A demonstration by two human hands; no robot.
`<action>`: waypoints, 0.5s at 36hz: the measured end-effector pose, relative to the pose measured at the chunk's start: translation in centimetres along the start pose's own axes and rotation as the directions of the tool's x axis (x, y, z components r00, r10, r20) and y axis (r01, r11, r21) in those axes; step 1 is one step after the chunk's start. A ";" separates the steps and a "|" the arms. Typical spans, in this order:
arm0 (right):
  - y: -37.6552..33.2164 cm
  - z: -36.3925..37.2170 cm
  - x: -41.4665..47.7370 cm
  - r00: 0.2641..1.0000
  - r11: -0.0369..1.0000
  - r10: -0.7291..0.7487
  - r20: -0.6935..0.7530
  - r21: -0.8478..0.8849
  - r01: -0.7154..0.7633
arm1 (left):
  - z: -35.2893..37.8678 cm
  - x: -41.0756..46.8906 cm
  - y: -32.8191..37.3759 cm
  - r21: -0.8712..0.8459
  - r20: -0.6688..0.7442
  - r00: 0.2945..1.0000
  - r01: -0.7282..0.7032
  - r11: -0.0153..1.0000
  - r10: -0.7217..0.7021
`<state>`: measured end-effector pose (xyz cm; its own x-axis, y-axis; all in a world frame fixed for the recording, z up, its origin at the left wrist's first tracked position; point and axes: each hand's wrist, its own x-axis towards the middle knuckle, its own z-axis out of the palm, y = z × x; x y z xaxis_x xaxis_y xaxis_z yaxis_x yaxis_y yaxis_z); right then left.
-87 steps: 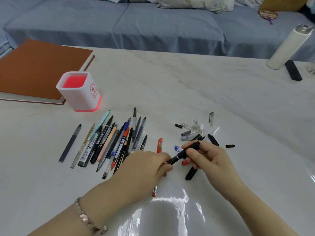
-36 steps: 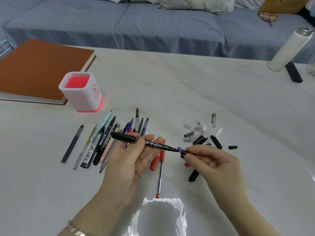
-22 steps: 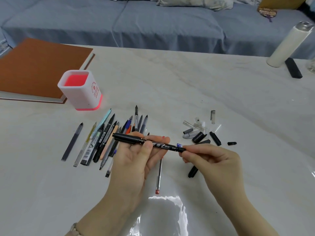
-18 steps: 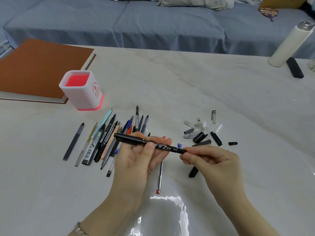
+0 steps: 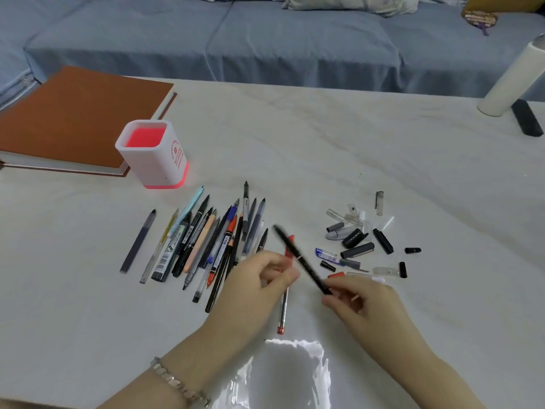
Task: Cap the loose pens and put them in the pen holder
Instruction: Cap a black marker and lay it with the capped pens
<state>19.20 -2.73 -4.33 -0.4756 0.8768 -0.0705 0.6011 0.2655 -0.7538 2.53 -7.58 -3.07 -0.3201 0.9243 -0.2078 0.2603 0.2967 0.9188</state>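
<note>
Passed the seemingly capped black pen [image 5: 298,256] into a pinch of the right hand [image 5: 362,302] alone, well short of the pen holder [image 5: 156,168], with left hand [image 5: 259,280] curled, hold unclear.

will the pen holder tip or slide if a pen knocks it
The pen holder looks empty, so probably light and easy to nudge. Its squat shape and broad pink base suggest sliding rather than tipping. The table looks glossy, which would help it slide.
</note>
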 end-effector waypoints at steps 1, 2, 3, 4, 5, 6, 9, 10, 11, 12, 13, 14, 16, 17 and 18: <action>0.5 -0.1 0.0 0.998 0.997 0.069 -0.012 0.031 -0.068 | -0.3 0.2 -0.4 0.121 -0.020 0.999 -0.025 0.992 0.027; 1.1 -0.1 0.0 0.992 0.991 0.127 -0.016 0.043 -0.126 | -0.7 0.4 -0.7 0.237 -0.039 0.997 -0.053 0.970 0.064; 1.5 0.0 0.1 0.984 0.984 0.176 -0.016 0.046 -0.175 | -1.0 0.5 -1.1 0.343 -0.048 0.994 -0.078 0.936 0.101; 1.7 0.1 0.2 0.977 0.976 0.213 -0.006 0.045 -0.213 | -1.2 0.7 -1.4 0.428 -0.051 0.990 -0.095 0.899 0.128; 1.8 0.3 0.4 0.969 0.967 0.247 0.013 0.054 -0.247 | -1.5 0.8 -1.8 0.492 -0.054 0.987 -0.104 0.865 0.149; 1.8 0.6 0.5 0.964 0.962 0.265 0.038 0.059 -0.267 | -1.6 0.9 -2.0 0.539 -0.060 0.984 -0.111 0.835 0.170; 1.3 1.7 1.2 0.956 0.959 0.275 0.105 0.044 -0.281 | -1.8 1.2 -2.7 0.620 -0.073 0.976 -0.117 0.775 0.205; 1.1 2.2 1.4 0.958 0.964 0.261 0.121 0.029 -0.266 | -1.9 1.3 -2.8 0.636 -0.073 0.976 -0.111 0.764 0.203; 0.9 2.6 1.7 0.961 0.969 0.241 0.137 0.011 -0.245 | -1.8 1.4 -3.0 0.651 -0.069 0.978 -0.103 0.752 0.195; 0.6 2.9 1.9 0.964 0.976 0.218 0.150 -0.006 -0.220 | -1.8 1.5 -3.1 0.669 -0.061 0.981 -0.098 0.737 0.186; 0.4 3.3 2.1 0.966 0.979 0.201 0.162 -0.016 -0.202 | -1.7 1.7 -3.2 0.693 -0.050 0.982 -0.096 0.714 0.180; 0.1 3.5 2.2 0.968 0.982 0.187 0.168 -0.017 -0.187 | -1.6 1.9 -3.3 0.720 -0.039 0.984 -0.095 0.688 0.177; -0.1 3.6 2.3 0.972 0.986 0.165 0.170 -0.031 -0.162 | -1.3 2.3 -3.4 0.768 -0.023 0.984 -0.096 0.633 0.177; -0.2 3.5 2.3 0.973 0.987 0.156 0.170 -0.050 -0.150 | -1.2 2.4 -3.4 0.788 -0.019 0.983 -0.097 0.608 0.181; -0.1 3.4 2.1 0.975 0.988 0.146 0.168 -0.070 -0.136 | -1.1 2.6 -3.4 0.807 -0.015 0.983 -0.097 0.583 0.184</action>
<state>15.96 -2.27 -6.60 -0.4837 0.8261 -0.2891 0.7041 0.1711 -0.6892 -0.18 -6.41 -6.38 -0.2801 0.9595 -0.0304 0.9177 0.2769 0.2847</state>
